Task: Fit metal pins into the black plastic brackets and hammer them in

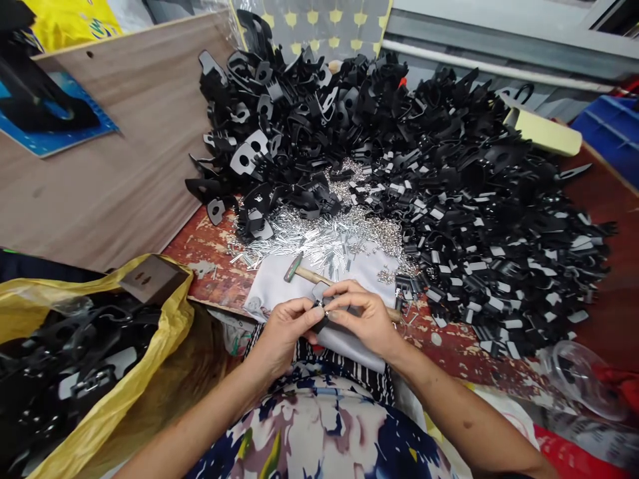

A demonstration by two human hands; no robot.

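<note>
Over the front edge of the table, my left hand point(285, 327) and my right hand point(367, 320) meet, fingertips almost touching. Both pinch a small black hair claw clip point(321, 291), with a shiny bit of metal at its middle. My fingers cover most of the clip. Just beyond them a small hammer point(310, 275) lies on a grey cloth point(267, 285), its wooden handle passing behind my right hand. Loose metal pins point(304, 239) and small springs point(382, 233) are heaped at the cloth's far side.
A large pile of black clip pieces point(449, 133) covers the back and right of the red table point(210, 233). At left stand a wooden board point(124, 159) and a yellow bag point(172, 326) of black pieces. A clear plastic cup point(574, 376) lies at the right edge.
</note>
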